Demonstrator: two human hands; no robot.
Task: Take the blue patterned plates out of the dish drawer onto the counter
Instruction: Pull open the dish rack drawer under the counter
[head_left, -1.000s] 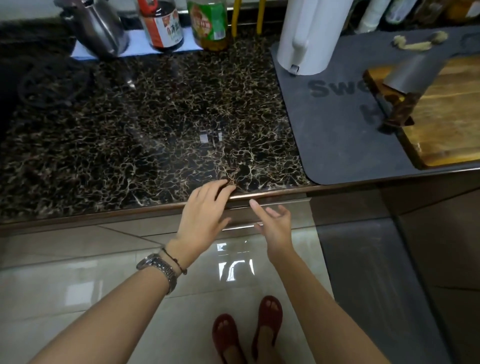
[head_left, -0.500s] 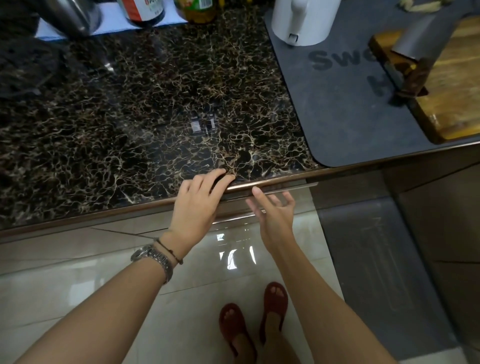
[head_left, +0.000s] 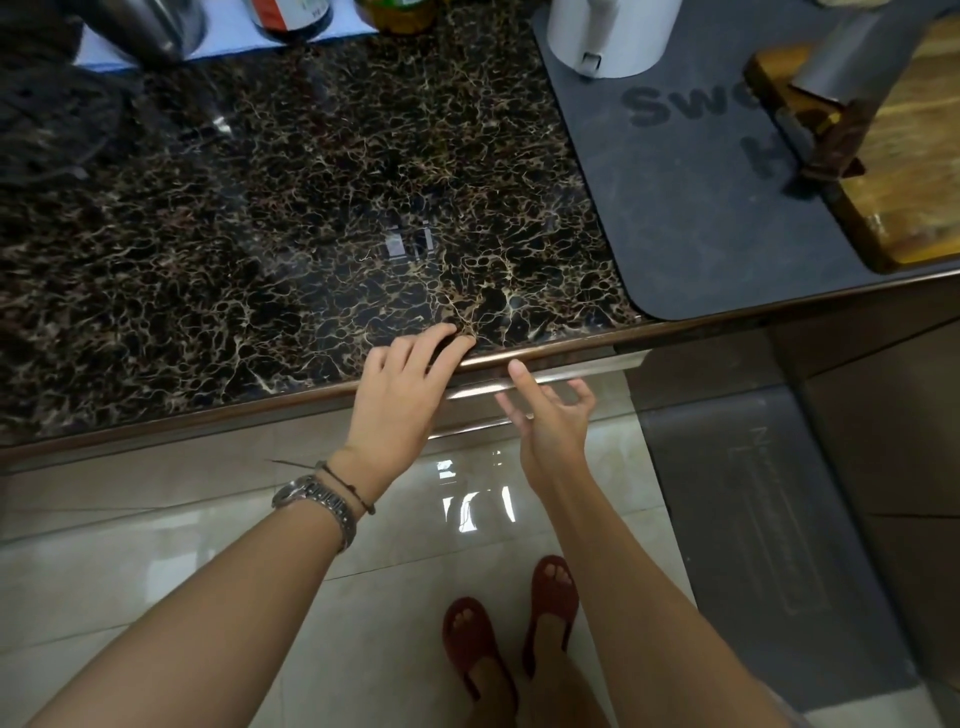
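Note:
No blue patterned plates are in view. The dish drawer shows only as a thin metal top edge (head_left: 582, 370) poking out just under the front lip of the dark marbled counter (head_left: 311, 234). My left hand (head_left: 402, 397), with a watch on its wrist, rests flat on the counter's front edge, fingers spread over the lip. My right hand (head_left: 553, 421) hovers just below that metal edge, palm turned left, fingers apart and holding nothing. The drawer's inside is hidden.
A grey mat (head_left: 701, 197) covers the counter's right part, with a white jug (head_left: 608, 36) and a wooden cutting board (head_left: 904, 171) carrying a cleaver (head_left: 831, 104). Bottles (head_left: 291, 21) and a steel kettle (head_left: 150, 26) stand at the back. A dark floor mat (head_left: 769, 545) lies to my right.
The view has dipped slightly toward the counter edge. My right hand has risen a little toward the drawer's metal edge, while my left hand has stayed on the counter lip.

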